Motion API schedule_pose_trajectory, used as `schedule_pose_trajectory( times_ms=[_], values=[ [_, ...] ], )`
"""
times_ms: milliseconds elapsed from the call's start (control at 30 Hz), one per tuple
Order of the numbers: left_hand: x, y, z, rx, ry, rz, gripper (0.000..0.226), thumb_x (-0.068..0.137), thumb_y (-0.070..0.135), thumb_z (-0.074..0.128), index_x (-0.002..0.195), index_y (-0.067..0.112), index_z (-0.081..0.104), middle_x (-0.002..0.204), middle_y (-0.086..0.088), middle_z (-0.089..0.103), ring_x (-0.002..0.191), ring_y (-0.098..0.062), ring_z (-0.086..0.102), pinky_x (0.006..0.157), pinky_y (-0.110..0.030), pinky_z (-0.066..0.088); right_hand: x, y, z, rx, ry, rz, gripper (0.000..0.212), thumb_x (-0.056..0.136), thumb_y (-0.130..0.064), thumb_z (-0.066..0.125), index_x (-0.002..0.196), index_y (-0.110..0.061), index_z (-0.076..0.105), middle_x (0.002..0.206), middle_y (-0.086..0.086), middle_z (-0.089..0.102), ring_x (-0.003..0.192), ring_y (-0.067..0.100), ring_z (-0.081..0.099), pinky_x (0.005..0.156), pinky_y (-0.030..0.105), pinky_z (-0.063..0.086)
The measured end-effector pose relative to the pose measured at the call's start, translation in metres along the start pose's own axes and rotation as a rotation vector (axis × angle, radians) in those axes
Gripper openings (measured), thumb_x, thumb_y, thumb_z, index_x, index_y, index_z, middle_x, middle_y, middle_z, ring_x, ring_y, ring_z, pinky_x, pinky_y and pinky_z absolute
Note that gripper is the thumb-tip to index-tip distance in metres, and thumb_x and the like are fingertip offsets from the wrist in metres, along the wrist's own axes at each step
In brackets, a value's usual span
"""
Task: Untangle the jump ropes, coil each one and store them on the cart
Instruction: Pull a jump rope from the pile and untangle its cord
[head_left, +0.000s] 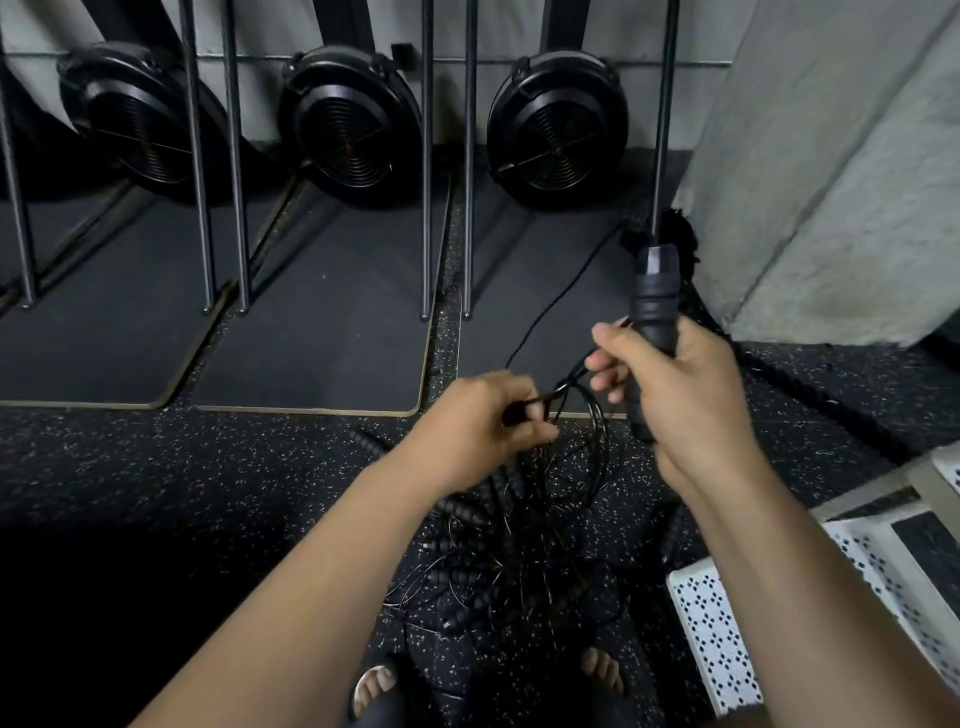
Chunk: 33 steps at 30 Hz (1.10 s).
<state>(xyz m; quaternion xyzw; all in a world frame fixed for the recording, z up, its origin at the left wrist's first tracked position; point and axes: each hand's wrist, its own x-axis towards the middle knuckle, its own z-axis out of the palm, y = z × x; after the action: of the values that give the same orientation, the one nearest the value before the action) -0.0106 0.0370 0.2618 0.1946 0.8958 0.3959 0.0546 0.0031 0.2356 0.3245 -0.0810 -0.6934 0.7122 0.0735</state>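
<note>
RISK: hauling on cord (563, 387) could cinch knots in pile (519, 551) on floor below the fingers, since strands there cross | LEFT: left hand (483, 415) fingers curled, pinching cord loops | RIGHT: right hand (680, 384) fingers clenched round handle (653, 317), upright above knuckles | CART: cart (701, 618) right of right wrist, no rope visibly stored.

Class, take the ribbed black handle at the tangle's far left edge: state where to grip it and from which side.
I would grip the ribbed handle at its middle, from above and the left: it lies flat on the floor, and the tangle crowds its right end.
</note>
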Motion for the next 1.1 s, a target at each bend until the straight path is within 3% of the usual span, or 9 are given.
schedule_pose_trajectory(
  times_ms=[167,300,400,500,600,733,867,1033,1100],
  values=[
    [0.008,-0.001,-0.017,-0.055,0.206,-0.096,0.02,0.106,0.036,0.065,0.089,0.027,0.071,0.067,0.003,0.065,0.059,-0.008,0.054,0.055,-0.025,0.04,-0.006,-0.014,-0.007,0.067,0.071,-0.106,0.007,0.099,-0.012,0.073,0.093,-0.01,0.07,0.072,0.005,0.074,0.06,0.016,0.066,0.054,0.025,0.05],
    [0.009,0.0,-0.025,-0.569,0.261,-0.296,0.017,0.109,0.02,0.059,0.1,0.017,0.073,0.067,-0.002,0.06,0.062,-0.012,0.064,0.056,-0.021,0.042,-0.009,-0.017,-0.003,0.096,0.072,-0.138,0.009,0.1,-0.011,0.072,0.091,-0.008,0.069,0.071,0.005,0.073,0.06,0.018,0.067,0.054,0.027,0.051],
    [0.006,-0.005,-0.022,-0.838,0.324,-0.464,0.014,0.105,0.005,0.063,0.117,0.013,0.065,0.086,-0.003,0.071,0.072,-0.018,0.075,0.053,-0.022,0.05,-0.006,-0.009,0.004,0.086,0.019,-0.046,0.008,0.099,-0.011,0.072,0.092,-0.01,0.068,0.072,0.005,0.073,0.061,0.018,0.068,0.055,0.027,0.051],
    [0.006,-0.018,-0.013,-0.698,0.395,-0.511,0.024,0.093,0.019,0.079,0.112,0.02,0.065,0.102,-0.005,0.069,0.078,-0.016,0.068,0.06,-0.028,0.052,-0.006,-0.006,0.008,0.056,-0.037,-0.015,0.008,0.098,-0.01,0.074,0.092,-0.01,0.068,0.072,0.007,0.073,0.06,0.019,0.067,0.054,0.025,0.051],
    [0.006,-0.012,-0.014,-0.473,0.49,-0.439,0.026,0.085,0.029,0.084,0.096,0.027,0.061,0.089,0.0,0.066,0.071,-0.015,0.06,0.068,-0.037,0.051,-0.007,-0.008,0.008,0.044,-0.08,0.017,0.009,0.098,-0.011,0.075,0.091,-0.012,0.069,0.073,0.007,0.073,0.061,0.02,0.066,0.055,0.027,0.05],
    [0.003,0.009,-0.01,-0.53,0.349,-0.253,0.018,0.093,0.011,0.071,0.105,0.022,0.063,0.094,-0.002,0.077,0.086,-0.02,0.077,0.086,-0.047,0.061,-0.008,-0.009,0.007,0.085,-0.107,0.056,0.012,0.098,-0.01,0.074,0.088,-0.013,0.068,0.072,0.007,0.071,0.06,0.018,0.064,0.055,0.029,0.048],
    [-0.002,0.022,0.0,-0.563,0.169,-0.101,0.038,0.094,-0.006,0.07,0.121,0.017,0.058,0.109,0.0,0.074,0.1,-0.01,0.073,0.094,-0.031,0.059,-0.008,-0.015,0.007,0.161,-0.149,0.082,0.012,0.098,-0.01,0.072,0.087,-0.013,0.067,0.071,0.006,0.068,0.059,0.018,0.062,0.053,0.027,0.047],
    [-0.002,0.029,0.007,-0.46,0.029,0.003,0.031,0.099,0.002,0.062,0.117,0.027,0.066,0.105,0.014,0.074,0.1,-0.007,0.066,0.097,-0.036,0.052,-0.009,-0.018,0.007,0.203,-0.19,0.103,0.01,0.097,-0.009,0.071,0.089,-0.011,0.066,0.07,0.005,0.066,0.057,0.017,0.059,0.055,0.029,0.046],
    [-0.003,0.03,0.006,-0.42,-0.026,-0.002,0.027,0.1,0.007,0.058,0.116,0.026,0.067,0.102,0.014,0.073,0.099,-0.016,0.066,0.1,-0.045,0.053,-0.009,-0.02,0.006,0.222,-0.182,0.111,0.011,0.098,-0.009,0.071,0.089,-0.012,0.065,0.069,0.004,0.064,0.057,0.016,0.057,0.054,0.028,0.046]
  ],
)
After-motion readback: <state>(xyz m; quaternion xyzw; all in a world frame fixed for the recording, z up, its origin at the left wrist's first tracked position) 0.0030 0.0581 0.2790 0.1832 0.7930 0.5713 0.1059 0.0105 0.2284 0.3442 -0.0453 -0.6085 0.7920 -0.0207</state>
